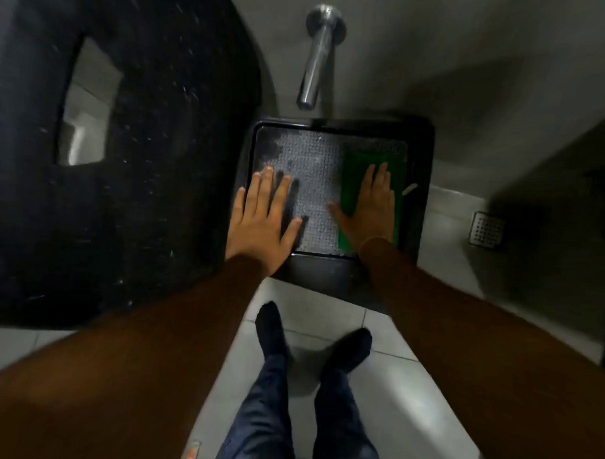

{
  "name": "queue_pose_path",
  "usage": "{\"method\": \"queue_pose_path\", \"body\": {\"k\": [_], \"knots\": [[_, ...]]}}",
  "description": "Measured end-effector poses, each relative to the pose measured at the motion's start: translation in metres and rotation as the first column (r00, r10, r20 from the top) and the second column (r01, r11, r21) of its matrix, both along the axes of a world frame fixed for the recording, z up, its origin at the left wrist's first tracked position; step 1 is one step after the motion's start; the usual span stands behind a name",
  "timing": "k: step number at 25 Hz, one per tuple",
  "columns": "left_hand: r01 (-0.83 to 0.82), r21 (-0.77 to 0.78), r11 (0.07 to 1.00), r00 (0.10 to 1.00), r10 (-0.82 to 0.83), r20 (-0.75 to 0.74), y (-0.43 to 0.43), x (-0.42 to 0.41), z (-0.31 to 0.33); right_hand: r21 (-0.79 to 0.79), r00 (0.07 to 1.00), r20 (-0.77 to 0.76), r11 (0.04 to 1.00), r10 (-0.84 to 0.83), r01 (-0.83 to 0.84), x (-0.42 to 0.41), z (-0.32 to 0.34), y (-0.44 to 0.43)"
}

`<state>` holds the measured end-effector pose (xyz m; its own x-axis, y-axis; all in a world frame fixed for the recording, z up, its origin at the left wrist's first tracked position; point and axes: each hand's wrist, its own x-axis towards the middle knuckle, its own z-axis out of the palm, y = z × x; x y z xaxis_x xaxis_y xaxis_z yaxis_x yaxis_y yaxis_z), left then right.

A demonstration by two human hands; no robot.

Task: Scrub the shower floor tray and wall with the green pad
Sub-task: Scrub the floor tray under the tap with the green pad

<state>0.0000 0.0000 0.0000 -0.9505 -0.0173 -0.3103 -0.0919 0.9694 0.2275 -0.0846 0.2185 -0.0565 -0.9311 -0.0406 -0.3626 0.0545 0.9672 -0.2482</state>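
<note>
While my right hand (370, 204) presses flat on the green pad (371, 173), the tray (327, 271) looks partly wet. My left hand (264, 214) rests open and empty on its rim; the wall (471, 63) is, I judge, not scrubbed yet.

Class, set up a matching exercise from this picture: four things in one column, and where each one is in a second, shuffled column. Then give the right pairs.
Things
1. green pad
2. left hand
3. metal spout
4. floor drain

Places
A. on the wall above the tray
B. flat on the tray's left edge
C. in the floor, right of the tray
D. under the right hand

Pairs: 1-D, 2-B, 3-A, 4-C
</note>
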Motion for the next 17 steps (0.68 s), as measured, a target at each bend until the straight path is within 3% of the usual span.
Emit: {"method": "queue_pose_path", "body": {"k": [4,8,12,14,17], "knots": [[-0.028,-0.033,0.999,0.995,0.031,0.098,0.006,-0.003,-0.013,-0.01,0.995,-0.093,0.999,-0.032,0.031,-0.001,-0.016,0.001],[0.058,-0.013,0.998,0.991,-0.056,0.119,0.012,-0.005,-0.006,-0.248,0.984,-0.08,0.959,-0.161,0.137,-0.005,-0.013,0.002],[0.143,0.012,0.99,0.986,-0.144,0.079,0.016,-0.023,0.025,-0.53,0.835,0.123,0.676,-0.536,0.512,-0.005,0.046,-0.006],[0.164,0.029,0.986,0.985,-0.165,0.058,0.022,-0.031,0.059,-0.616,0.765,0.131,0.553,-0.631,0.562,-0.002,0.096,-0.01],[0.17,0.05,0.984,0.983,-0.166,-0.072,0.037,-0.049,0.128,-0.683,0.69,0.077,0.466,-0.719,0.562,0.004,0.185,-0.009]]}}
